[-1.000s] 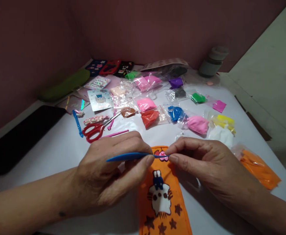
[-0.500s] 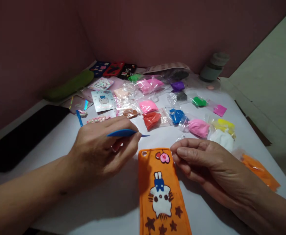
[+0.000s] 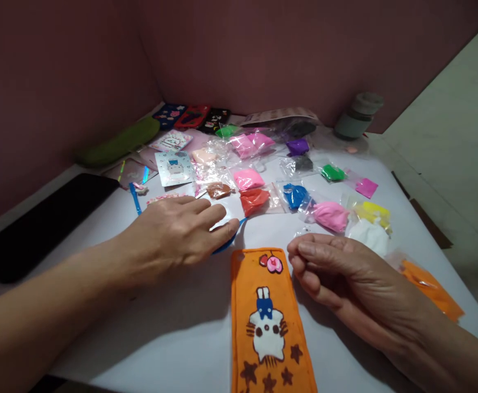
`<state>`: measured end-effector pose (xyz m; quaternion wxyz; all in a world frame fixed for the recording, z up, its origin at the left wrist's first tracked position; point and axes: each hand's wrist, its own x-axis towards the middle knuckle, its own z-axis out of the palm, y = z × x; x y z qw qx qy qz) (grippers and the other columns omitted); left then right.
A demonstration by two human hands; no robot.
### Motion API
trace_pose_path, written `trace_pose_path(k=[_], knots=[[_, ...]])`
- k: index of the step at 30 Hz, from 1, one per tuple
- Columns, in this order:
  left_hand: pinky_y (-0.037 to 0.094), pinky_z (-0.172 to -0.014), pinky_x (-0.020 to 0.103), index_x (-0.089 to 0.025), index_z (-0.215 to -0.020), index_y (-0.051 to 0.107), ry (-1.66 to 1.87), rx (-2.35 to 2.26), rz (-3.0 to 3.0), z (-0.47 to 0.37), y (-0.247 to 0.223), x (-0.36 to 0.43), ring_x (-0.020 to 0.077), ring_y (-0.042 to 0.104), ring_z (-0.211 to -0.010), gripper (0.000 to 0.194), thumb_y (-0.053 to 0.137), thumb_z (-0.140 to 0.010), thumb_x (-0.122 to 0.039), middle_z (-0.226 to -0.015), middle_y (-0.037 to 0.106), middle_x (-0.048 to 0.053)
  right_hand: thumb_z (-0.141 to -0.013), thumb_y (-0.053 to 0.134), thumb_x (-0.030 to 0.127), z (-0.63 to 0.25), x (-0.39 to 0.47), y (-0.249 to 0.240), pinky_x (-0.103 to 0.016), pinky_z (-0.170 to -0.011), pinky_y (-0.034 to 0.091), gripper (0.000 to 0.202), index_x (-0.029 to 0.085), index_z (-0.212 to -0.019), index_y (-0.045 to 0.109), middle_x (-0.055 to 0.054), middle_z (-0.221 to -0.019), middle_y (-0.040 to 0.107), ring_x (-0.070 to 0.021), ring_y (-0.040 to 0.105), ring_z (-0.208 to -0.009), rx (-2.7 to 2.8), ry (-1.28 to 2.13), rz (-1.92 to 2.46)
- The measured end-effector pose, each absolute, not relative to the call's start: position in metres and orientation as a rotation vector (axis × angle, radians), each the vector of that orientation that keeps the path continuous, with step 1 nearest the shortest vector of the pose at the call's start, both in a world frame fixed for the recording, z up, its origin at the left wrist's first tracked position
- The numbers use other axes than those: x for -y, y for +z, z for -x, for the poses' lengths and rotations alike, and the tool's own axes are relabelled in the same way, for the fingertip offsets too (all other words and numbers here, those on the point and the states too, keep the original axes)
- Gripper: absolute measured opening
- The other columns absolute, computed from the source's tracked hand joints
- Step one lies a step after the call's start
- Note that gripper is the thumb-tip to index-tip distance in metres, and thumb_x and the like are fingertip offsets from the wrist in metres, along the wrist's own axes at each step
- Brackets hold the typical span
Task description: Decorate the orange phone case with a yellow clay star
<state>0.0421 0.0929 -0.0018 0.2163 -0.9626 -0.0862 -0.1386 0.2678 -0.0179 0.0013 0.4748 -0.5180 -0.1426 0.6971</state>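
My left hand is palm down low over the table, its fingers partly spread. A slim blue modelling tool lies under its thumb side, with the thin tip poking out towards the red bag; the fingers' underside is hidden. In front of me is an orange phone case, decorated with an upside-down white cat in blue, brown stars and a pink-and-red charm. My right hand rests just right of the case's top corner, thumb against curled fingers. Whatever its fingertips hold, if anything, does not show.
Several bags of coloured clay, among them red, blue, pink and orange, spread across the table. A black slab lies left. Behind are a green pouch, decorated cases and a jar.
My left hand has turned palm down and lowered, bringing the blue modelling tool from a pen-like hold to near the tabletop. My right hand has shifted slightly off the case's edge.
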Motion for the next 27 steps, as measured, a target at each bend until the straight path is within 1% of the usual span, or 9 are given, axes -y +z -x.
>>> trace_pose_path(k=[4, 7, 10, 13, 15, 17, 21, 24, 27], knots=[[0.045, -0.060, 0.032, -0.015, -0.095, 0.069, -0.294, 0.192, 2.661, -0.039, 0.004, -0.094, 0.0204, 0.060, -0.061, 0.035, 0.035, -0.095, -0.008, -0.071, 0.065, 0.004, -0.056, 0.091, 0.027, -0.268, 0.019, 0.001, -0.008, -0.042, 0.041, 0.028, 0.011, -0.063, 0.069, -0.001, -0.061, 0.062, -0.0030, 0.051, -0.047, 0.320, 1.711, 1.278], [0.045, -0.059, 0.032, -0.014, -0.098, 0.068, -0.284, 0.289, 2.674, -0.037, 0.003, -0.095, 0.0219, 0.063, -0.065, 0.031, 0.040, -0.090, -0.006, -0.076, 0.066, 0.007, -0.055, 0.091, 0.027, -0.269, 0.020, 0.000, -0.008, -0.041, 0.040, 0.028, 0.012, -0.063, 0.069, -0.001, -0.060, 0.061, -0.0031, 0.050, -0.047, 0.355, 1.692, 1.266], [0.041, -0.054, 0.027, -0.015, -0.100, 0.067, -0.493, 0.438, 2.816, -0.038, 0.002, -0.089, 0.0176, 0.062, -0.063, 0.028, 0.043, -0.089, -0.005, -0.076, 0.066, 0.005, -0.058, 0.090, 0.029, -0.270, 0.021, -0.002, -0.008, -0.039, 0.037, 0.027, 0.012, -0.066, 0.071, -0.002, -0.062, 0.063, -0.0033, 0.049, -0.047, 0.403, 1.684, 1.276], [0.038, -0.052, 0.021, -0.016, -0.088, 0.064, -0.746, 0.716, 3.084, -0.044, 0.002, -0.076, 0.0104, 0.055, -0.055, 0.014, 0.051, -0.089, -0.011, -0.070, 0.063, -0.001, -0.059, 0.089, 0.028, -0.271, 0.022, -0.003, -0.009, -0.040, 0.038, 0.025, 0.012, -0.068, 0.072, -0.002, -0.064, 0.064, -0.0032, 0.050, -0.047, 0.408, 1.673, 1.286], [0.035, -0.050, 0.019, -0.017, -0.085, 0.062, -0.655, 0.808, 3.274, -0.049, 0.002, -0.067, 0.0075, 0.049, -0.051, 0.007, 0.056, -0.088, -0.017, -0.067, 0.059, -0.003, -0.059, 0.089, 0.027, -0.271, 0.022, -0.003, -0.009, -0.041, 0.039, 0.025, 0.013, -0.068, 0.071, -0.001, -0.064, 0.063, -0.0032, 0.051, -0.048, 0.399, 1.664, 1.290], [0.034, -0.051, 0.019, -0.017, -0.085, 0.063, -0.603, 0.924, 3.356, -0.054, 0.000, -0.063, 0.0073, 0.047, -0.051, 0.008, 0.056, -0.088, -0.019, -0.066, 0.057, -0.004, -0.059, 0.089, 0.028, -0.272, 0.022, -0.003, -0.009, -0.041, 0.039, 0.024, 0.013, -0.068, 0.071, -0.001, -0.064, 0.063, -0.0030, 0.050, -0.047, 0.402, 1.661, 1.293], [0.034, -0.051, 0.019, -0.017, -0.090, 0.065, -0.597, 1.123, 3.324, -0.063, -0.007, -0.068, 0.0084, 0.051, -0.055, 0.012, 0.053, -0.086, -0.018, -0.070, 0.061, -0.002, -0.061, 0.088, 0.029, -0.272, 0.020, -0.002, -0.009, -0.040, 0.037, 0.025, 0.013, -0.069, 0.071, -0.002, -0.065, 0.063, -0.0033, 0.050, -0.049, 0.432, 1.665, 1.296], [0.031, -0.049, 0.019, -0.017, -0.080, 0.066, -0.557, 1.208, 3.304, -0.068, -0.008, -0.074, 0.0088, 0.049, -0.052, 0.011, 0.056, -0.084, -0.019, -0.066, 0.061, -0.002, -0.061, 0.088, 0.028, -0.273, 0.020, -0.001, -0.009, -0.040, 0.036, 0.024, 0.012, -0.068, 0.071, -0.001, -0.066, 0.063, -0.0032, 0.050, -0.049, 0.438, 1.660, 1.276], [0.030, -0.047, 0.020, -0.016, -0.072, 0.067, -0.532, 1.212, 3.320, -0.074, 0.002, -0.073, 0.0088, 0.048, -0.050, 0.011, 0.060, -0.081, -0.018, -0.062, 0.060, -0.002, -0.061, 0.087, 0.028, -0.272, 0.019, 0.001, -0.009, -0.038, 0.031, 0.025, 0.012, -0.069, 0.070, -0.001, -0.065, 0.062, -0.0030, 0.049, -0.048, 0.452, 1.674, 1.248]])
